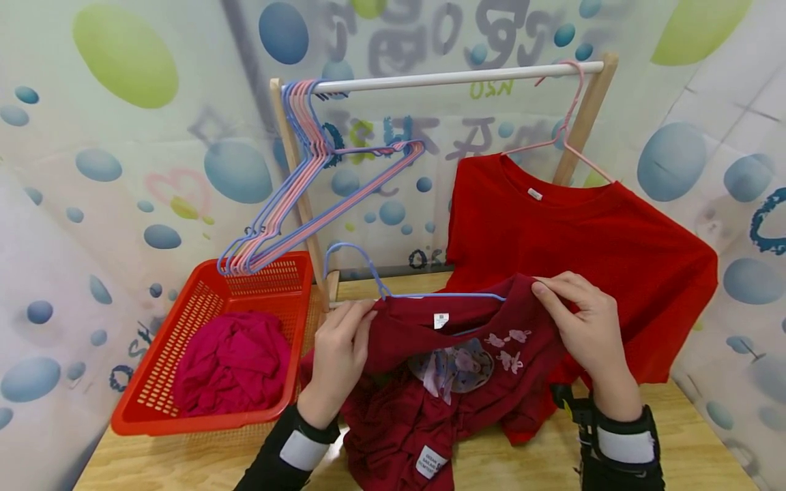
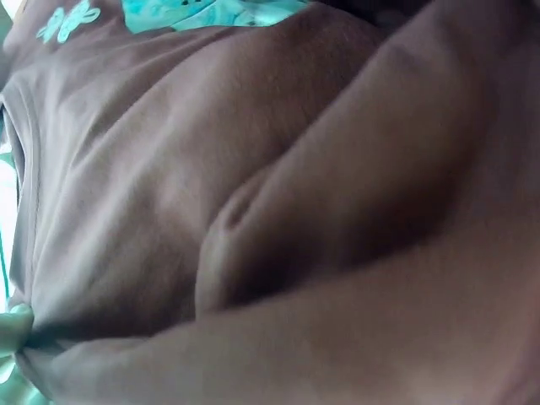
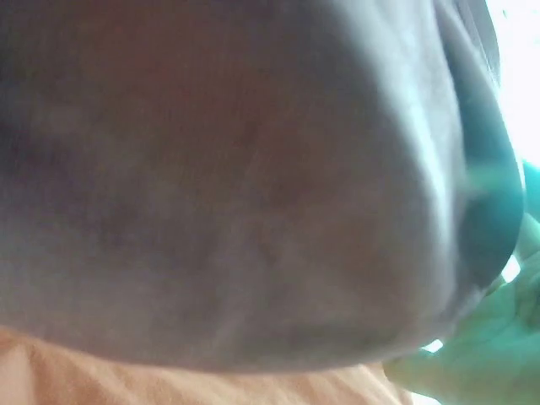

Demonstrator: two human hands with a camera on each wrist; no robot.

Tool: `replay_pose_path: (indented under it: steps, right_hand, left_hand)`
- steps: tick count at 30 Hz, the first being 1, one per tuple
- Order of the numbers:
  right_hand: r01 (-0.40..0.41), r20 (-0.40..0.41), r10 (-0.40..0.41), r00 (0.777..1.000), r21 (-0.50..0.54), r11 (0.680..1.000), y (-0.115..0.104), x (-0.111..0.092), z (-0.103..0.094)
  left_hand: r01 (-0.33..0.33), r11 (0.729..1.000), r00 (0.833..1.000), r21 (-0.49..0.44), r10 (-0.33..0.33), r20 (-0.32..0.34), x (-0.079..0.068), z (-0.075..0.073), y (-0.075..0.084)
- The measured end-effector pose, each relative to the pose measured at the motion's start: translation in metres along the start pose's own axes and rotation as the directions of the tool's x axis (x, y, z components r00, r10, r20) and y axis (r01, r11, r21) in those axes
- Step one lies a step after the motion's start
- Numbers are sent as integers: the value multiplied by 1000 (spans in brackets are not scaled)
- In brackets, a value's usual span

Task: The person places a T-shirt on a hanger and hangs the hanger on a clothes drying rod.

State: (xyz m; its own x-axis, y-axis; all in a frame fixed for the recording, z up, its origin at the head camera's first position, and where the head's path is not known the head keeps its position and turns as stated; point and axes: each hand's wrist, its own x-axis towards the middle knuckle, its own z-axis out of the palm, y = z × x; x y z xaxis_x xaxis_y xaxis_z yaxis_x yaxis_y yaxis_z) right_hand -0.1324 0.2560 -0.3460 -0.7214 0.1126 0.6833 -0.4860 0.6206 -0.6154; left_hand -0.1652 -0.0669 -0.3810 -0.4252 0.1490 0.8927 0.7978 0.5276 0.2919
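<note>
Maroon shirt (image 1: pixel 473 406): off the rail (image 1: pixel 430 80), raised above the table (image 1: pixel 491 470), lower folds bunched towards the near edge; judged part-way fitted.
Left hand (image 1: pixel 340 354): pinches the neckline at its left side.
Right hand (image 1: pixel 583 320): pinches the neckline at its right side.
Blue hanger (image 1: pixel 448 295): lies in the neck, hook protruding and unhung; ends hidden, fit not confirmed.
Basket (image 1: pixel 202 423): by the table's left edge; contains crumpled pink cloth (image 1: pixel 239 361), judged outstanding.
Red shirt (image 1: pixel 589 239): apparently complete; on a pink hanger (image 1: pixel 566 129) at the rail's right end, partly masked by the maroon shirt.
Spare hangers (image 1: pixel 316 150): bunched at the rail's left end; lower ends cross the basket's far rim in the head view, a possible snag.
Backdrop (image 1: pixel 166 273): patterned, behind the rail.
</note>
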Motion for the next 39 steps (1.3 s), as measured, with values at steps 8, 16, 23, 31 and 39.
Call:
replay_pose_path:
  steps: [8,16,23,31,39]
  right_hand:
    - [48,35,-46,998,-50,998,-3,0,5]
    - [149,65,-144,987,-80,986,-5,1,12]
    - [166,70,-158,985,-121,979,-10,0,23]
    - [213,62,-206,977,-175,961,-10,-2,31]
    - [227,41,-224,974,-181,957,-9,-3,36]
  left_hand:
    - [48,995,999,-91,-50,-20,4,4,0]
    - [80,992,995,-97,-85,-55,6,5,1]
    - [104,988,989,-117,-115,-88,7,6,2]
    - [147,985,985,-96,-154,-75,5,4,2]
    - [128,988,987,-84,-135,-90,6,4,1]
